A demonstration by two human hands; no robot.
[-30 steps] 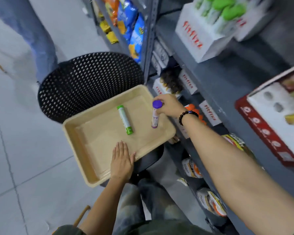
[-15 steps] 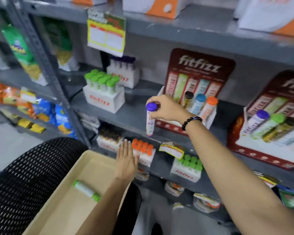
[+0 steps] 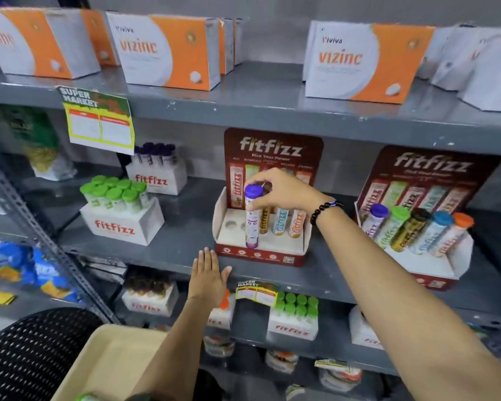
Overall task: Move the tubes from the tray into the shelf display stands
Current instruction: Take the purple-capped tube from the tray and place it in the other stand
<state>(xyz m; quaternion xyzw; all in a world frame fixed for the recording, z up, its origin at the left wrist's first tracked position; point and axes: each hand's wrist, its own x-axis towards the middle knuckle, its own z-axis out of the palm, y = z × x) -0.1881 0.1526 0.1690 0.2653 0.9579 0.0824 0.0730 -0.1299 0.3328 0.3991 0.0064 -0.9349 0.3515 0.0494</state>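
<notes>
Head view is turned toward a grey metal shelf (image 3: pixel 185 241) stocked with fitfizz products. A purple-capped tube (image 3: pixel 252 217) is pinched near its cap by the fingertips of the right hand (image 3: pixel 284 192), which is closed around the top of the tube; a black bead bracelet (image 3: pixel 324 211) is worn on that wrist. The tube is held upright over the white insert of the middle display stand (image 3: pixel 261 253), its lower end at the front of the insert; whether it is already seated in a hole cannot be told from this angle. Two empty round holes are seen to the left of the tube in the same insert, and three other tubes are seen standing to its right, partly hidden behind the right hand.

The left hand (image 3: pixel 210 277) is held flat and open, fingers together and pointing up, in front of the shelf edge just below the stand; nothing is gripped by it.

A second display stand (image 3: pixel 434 273) is set further right on the same shelf, filled with five tubes capped purple, green, black, blue and orange. To the left, a white box of green-capped tubes (image 3: pixel 119 209) is placed, with a box of purple-capped tubes (image 3: pixel 156 169) behind it.

At the bottom of the view, a corner of the beige tray (image 3: pixel 110 363) is seen resting on a black mesh chair (image 3: pixel 32 354), and what seems to be the green end of a tube (image 3: pixel 86 397) is glimpsed at the tray's lower edge.
</notes>
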